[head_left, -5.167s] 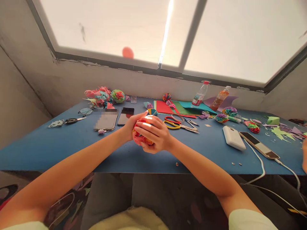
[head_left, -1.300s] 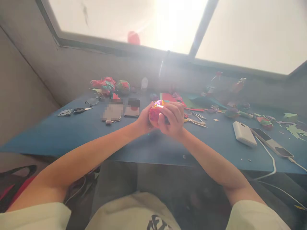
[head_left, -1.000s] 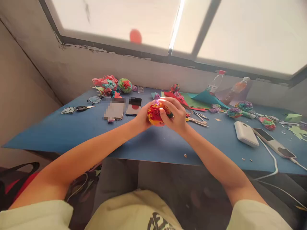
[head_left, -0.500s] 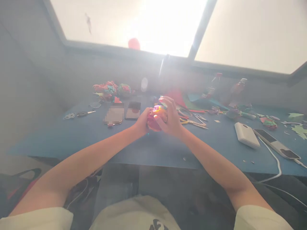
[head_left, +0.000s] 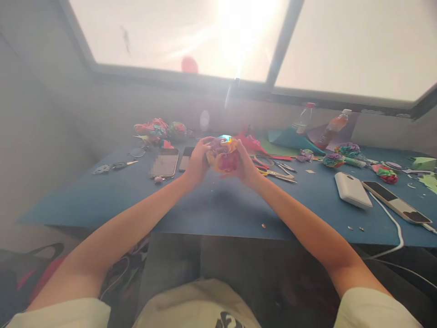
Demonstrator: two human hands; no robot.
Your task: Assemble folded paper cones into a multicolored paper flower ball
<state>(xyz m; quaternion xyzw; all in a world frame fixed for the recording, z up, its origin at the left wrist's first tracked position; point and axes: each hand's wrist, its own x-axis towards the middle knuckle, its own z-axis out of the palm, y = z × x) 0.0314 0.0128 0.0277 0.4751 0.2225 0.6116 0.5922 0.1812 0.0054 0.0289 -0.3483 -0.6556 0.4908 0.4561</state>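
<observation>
A ball of ruffled paper [head_left: 222, 154], red, yellow and purple, is held above the blue table [head_left: 211, 205] between both hands. My left hand [head_left: 195, 160] cups its left side with the fingers curled round it. My right hand [head_left: 245, 162] grips its right side, fingers behind the ball. Sun glare from the window washes out the colours.
Two phones [head_left: 165, 163] lie left of the hands, scissors [head_left: 273, 169] right of them. A white power bank [head_left: 352, 190] and a cabled phone [head_left: 396, 207] sit at the right. Paper flowers [head_left: 153, 130], coloured sheets [head_left: 290, 139] and two bottles [head_left: 332, 128] line the back.
The paper ball has been turned in my hands. My right hand has slid from over the top of the ball to its right side, so more of the ball shows. Glare comes and goes.
</observation>
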